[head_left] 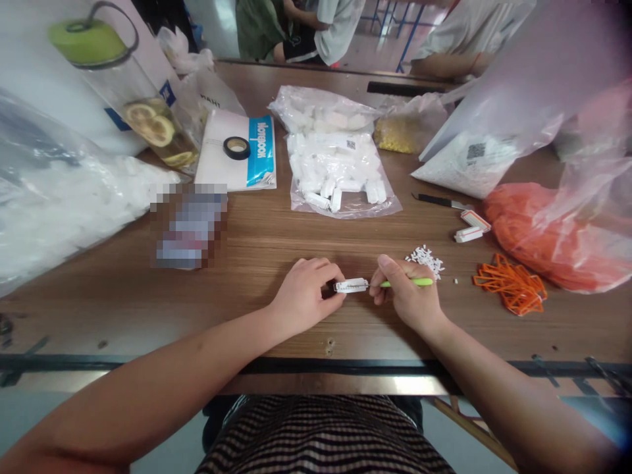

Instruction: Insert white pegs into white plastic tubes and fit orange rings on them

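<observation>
My left hand (309, 293) pinches one end of a small white plastic housing (351, 285) just above the wooden table. A row of tiny dark slots or parts runs along its open face. My right hand (407, 289) is closed round a thin tool with a lime-green handle (421, 282), whose fine tip reaches the housing's right end. Behind my right hand lies a heap of tiny white pegs (425, 259). Orange rectangular frames (511, 284) are piled farther right. Two more housings (471, 227) with orange edging lie near black-handled tweezers (439, 199).
At the back stand a bag of white housings (340, 158), a bag of yellow bits (397, 128) and a bag of white pieces (464, 158). An orange-filled bag (538, 237) is right. Tape (236, 148) tops a notebook (217, 155). A bottle (133, 99) stands left; people sit beyond.
</observation>
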A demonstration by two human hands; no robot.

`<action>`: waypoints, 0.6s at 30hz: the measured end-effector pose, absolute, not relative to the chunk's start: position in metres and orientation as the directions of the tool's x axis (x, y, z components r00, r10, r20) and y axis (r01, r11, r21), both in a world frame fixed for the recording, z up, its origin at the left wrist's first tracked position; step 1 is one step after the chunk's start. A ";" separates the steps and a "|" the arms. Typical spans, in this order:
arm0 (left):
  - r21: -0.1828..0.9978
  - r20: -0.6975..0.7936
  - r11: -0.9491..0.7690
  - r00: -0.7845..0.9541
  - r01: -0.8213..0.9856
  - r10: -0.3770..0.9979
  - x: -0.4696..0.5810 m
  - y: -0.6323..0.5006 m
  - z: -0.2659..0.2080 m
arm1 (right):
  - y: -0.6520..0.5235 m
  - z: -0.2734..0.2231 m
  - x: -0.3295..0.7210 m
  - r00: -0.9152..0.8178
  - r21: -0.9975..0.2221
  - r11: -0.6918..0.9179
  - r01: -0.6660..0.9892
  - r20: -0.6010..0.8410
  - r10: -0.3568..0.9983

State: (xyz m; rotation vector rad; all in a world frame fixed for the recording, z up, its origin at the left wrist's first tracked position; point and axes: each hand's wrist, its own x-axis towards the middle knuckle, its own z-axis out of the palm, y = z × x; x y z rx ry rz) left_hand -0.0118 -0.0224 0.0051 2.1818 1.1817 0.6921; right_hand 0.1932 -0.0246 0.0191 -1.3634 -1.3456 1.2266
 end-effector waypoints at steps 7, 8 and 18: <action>0.679 0.178 -0.455 0.472 0.576 0.864 -0.011 -0.022 0.005 | -0.020 0.022 0.202 -0.009 -0.983 -0.121 0.141 -0.123 0.992; 0.678 0.177 -0.455 0.472 0.577 0.863 -0.011 -0.022 0.005 | -0.018 0.022 0.205 0.011 -0.985 -0.127 0.116 -0.127 0.992; 0.677 0.170 -0.452 0.474 0.581 0.864 -0.011 -0.023 0.007 | -0.019 0.024 0.203 0.027 -0.977 -0.149 0.152 -0.147 0.989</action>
